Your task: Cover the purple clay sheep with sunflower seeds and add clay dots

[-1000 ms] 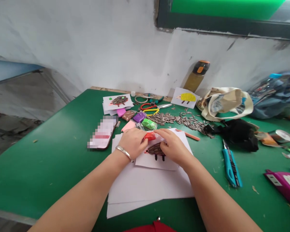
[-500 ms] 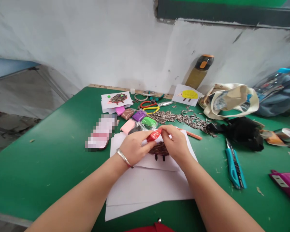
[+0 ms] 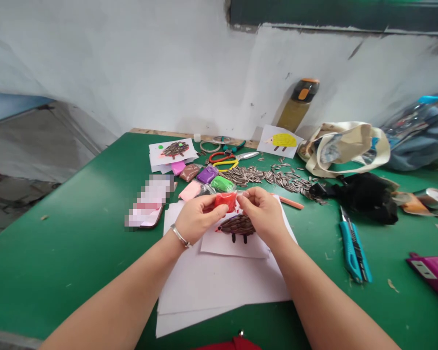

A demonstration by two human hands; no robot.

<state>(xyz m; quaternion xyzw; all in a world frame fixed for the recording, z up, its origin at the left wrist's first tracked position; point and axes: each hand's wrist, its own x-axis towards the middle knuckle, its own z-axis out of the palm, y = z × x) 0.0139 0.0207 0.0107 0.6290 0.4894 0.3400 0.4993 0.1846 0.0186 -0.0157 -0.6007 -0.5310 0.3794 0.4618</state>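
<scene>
Head view: both hands pinch a small red packet just above a card with a seed-covered hedgehog.
Between thumb and fingers, the left hand [image 3: 195, 218] grips the red packet [image 3: 225, 201] by its body, while the right hand [image 3: 264, 211] pinches its clear wrapper at the other end. Beneath them, the hedgehog card [image 3: 219, 247] lies on white sheets [image 3: 211, 287], and a green packet [image 3: 222, 183] and loose seeds [image 3: 284, 181] lie beyond. A hard pull could split the thin wrapper suddenly and drop what is inside onto the card; a low wrist or fingertip could knock seeds off the hedgehog, if they are only lightly stuck, or shift the card on the smooth paper.
</scene>
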